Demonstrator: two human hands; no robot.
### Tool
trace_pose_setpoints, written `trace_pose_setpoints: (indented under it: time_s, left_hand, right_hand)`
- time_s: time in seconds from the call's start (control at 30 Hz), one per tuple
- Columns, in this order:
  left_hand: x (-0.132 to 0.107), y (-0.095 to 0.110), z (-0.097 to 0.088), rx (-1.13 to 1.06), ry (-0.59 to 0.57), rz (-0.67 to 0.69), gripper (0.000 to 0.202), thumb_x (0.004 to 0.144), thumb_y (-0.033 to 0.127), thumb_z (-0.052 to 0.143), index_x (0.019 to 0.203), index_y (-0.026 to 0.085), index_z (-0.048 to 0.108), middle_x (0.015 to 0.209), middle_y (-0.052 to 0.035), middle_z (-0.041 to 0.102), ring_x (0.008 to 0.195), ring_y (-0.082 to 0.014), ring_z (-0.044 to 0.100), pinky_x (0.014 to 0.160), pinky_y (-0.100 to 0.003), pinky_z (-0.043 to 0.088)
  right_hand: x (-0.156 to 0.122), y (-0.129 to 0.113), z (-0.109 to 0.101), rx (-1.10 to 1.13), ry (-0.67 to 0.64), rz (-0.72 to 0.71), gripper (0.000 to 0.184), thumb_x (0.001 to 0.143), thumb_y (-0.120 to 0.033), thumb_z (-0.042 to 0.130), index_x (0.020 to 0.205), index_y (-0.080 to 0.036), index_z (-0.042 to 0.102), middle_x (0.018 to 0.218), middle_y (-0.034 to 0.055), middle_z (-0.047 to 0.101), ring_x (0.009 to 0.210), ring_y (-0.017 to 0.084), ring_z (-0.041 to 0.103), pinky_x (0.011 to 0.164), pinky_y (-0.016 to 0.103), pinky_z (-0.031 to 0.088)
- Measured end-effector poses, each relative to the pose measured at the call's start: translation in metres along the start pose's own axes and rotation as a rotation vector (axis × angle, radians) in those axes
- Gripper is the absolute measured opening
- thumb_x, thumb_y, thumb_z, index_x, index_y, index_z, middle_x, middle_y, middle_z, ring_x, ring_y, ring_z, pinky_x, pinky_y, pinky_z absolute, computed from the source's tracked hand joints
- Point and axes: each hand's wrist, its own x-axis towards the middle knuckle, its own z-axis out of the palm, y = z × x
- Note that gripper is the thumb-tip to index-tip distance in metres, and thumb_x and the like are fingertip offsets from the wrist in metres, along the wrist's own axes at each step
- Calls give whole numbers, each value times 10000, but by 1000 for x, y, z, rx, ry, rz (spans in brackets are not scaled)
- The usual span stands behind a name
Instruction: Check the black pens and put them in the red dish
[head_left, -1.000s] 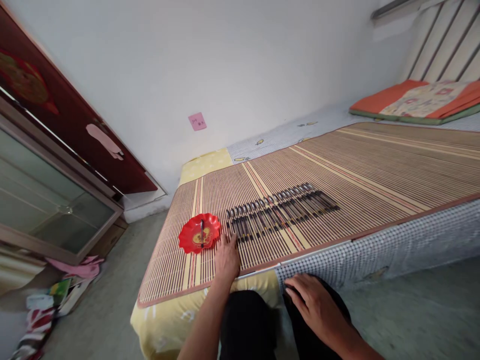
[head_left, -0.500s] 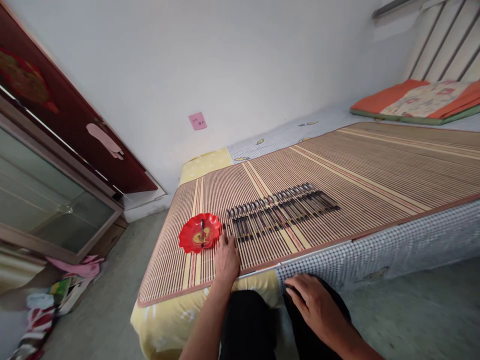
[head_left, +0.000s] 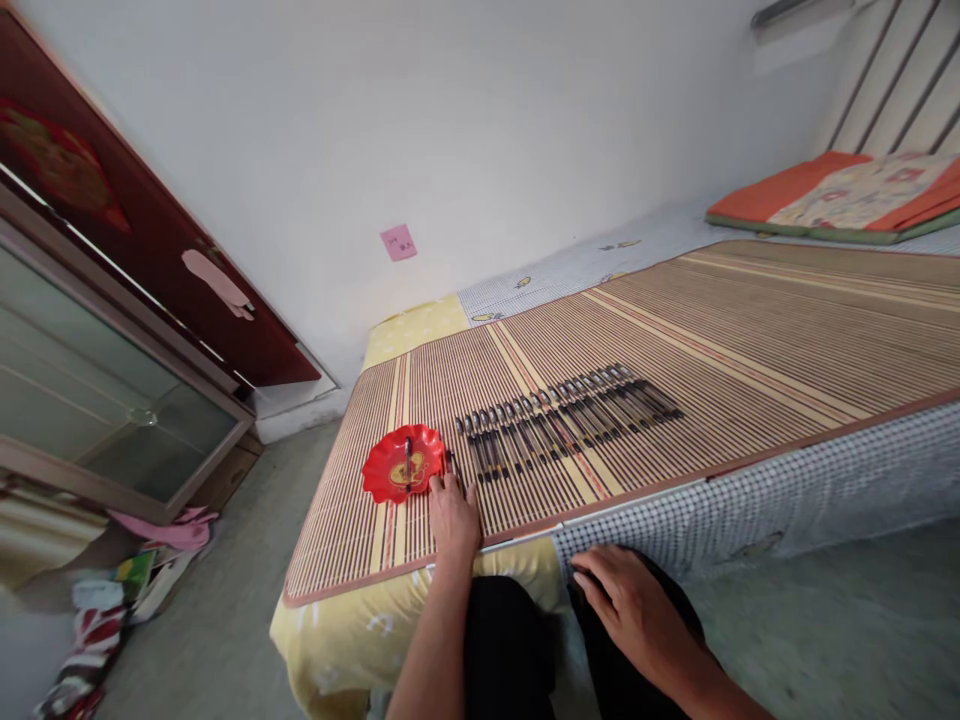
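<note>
The left hand (head_left: 455, 520) is lying low on the striped mat (head_left: 712, 350), with its arm stretching up from the bottom and its fingers pointing away from the body. The fingers are bending a little, but I can't tell if this grip is pinching anything, because the hand is hiding what is under it. The fingertips are sitting right by the near edge of the red plate (head_left: 381, 462). One pen (head_left: 409, 462) is lying in the plate (right across its yellow picture). More pens (head_left: 566, 420) are lying side by side in a long row, just right of the plate. The right hand (head_left: 630, 605) is resting on the black trousers (head_left: 600, 665), its grip curling loosely with the fingers apart. The mat is covering most of the bed (head_left: 360, 640).
</note>
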Motion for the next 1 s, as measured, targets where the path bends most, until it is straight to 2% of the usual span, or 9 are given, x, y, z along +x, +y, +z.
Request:
trace_pose_setpoints:
  time_s: [0.1, 0.17, 0.33, 0.57, 0.83, 1.0]
  left_hand:
    - [3, 0, 2, -7, 2, -53, 233, 982, 166, 543, 1204, 145, 610, 1199, -153, 612, 1049, -246, 679, 891, -364, 515]
    - [3, -3, 1, 0, -11, -89, 221, 981, 144, 547, 1191, 139, 615, 1194, -138, 642, 1068, -238, 674, 905, -376, 520]
    - [2, -16, -9, 51, -120, -174, 185, 989, 293, 620, 1075, 138, 673, 1025, -64, 723, 948, -215, 697, 871, -413, 560]
    - [3, -28, -22, 87, -227, -195, 250, 957, 390, 671, 966, 142, 694, 958, -60, 729, 912, -212, 702, 866, -414, 561]
    - [-11, -39, -23, -40, -193, -178, 179, 942, 317, 669, 852, 163, 647, 826, -11, 680, 828, -193, 666, 822, -383, 531]
    - [-29, -49, -27, -250, -138, -172, 248, 840, 164, 648, 665, 226, 484, 602, 49, 513, 649, -174, 571, 668, -299, 421]
  right_hand:
    - [0, -1, -1, -2, 25, -11, 128, 1010, -181, 515, 1001, -247, 625, 886, 31, 690, 819, 226, 654, 778, 385, 499]
    - [1, -1, -1, -3, 33, -15, 132, 1004, -174, 516, 994, -246, 626, 882, 31, 692, 812, 226, 655, 768, 381, 499]
    - [2, -1, -1, 7, 30, -17, 144, 990, -143, 522, 1004, -244, 624, 900, 32, 698, 836, 230, 664, 785, 378, 498]
    - [1, 0, -1, 10, 32, -16, 140, 985, -146, 528, 998, -243, 628, 904, 35, 693, 835, 228, 659, 780, 373, 491]
    - [3, -5, -5, -7, 38, -20, 146, 986, -150, 518, 980, -242, 631, 875, 37, 690, 806, 232, 648, 759, 377, 496]
    - [1, -2, -4, 27, 48, -20, 150, 983, -157, 524, 975, -239, 650, 874, 40, 700, 811, 237, 656, 762, 379, 500]
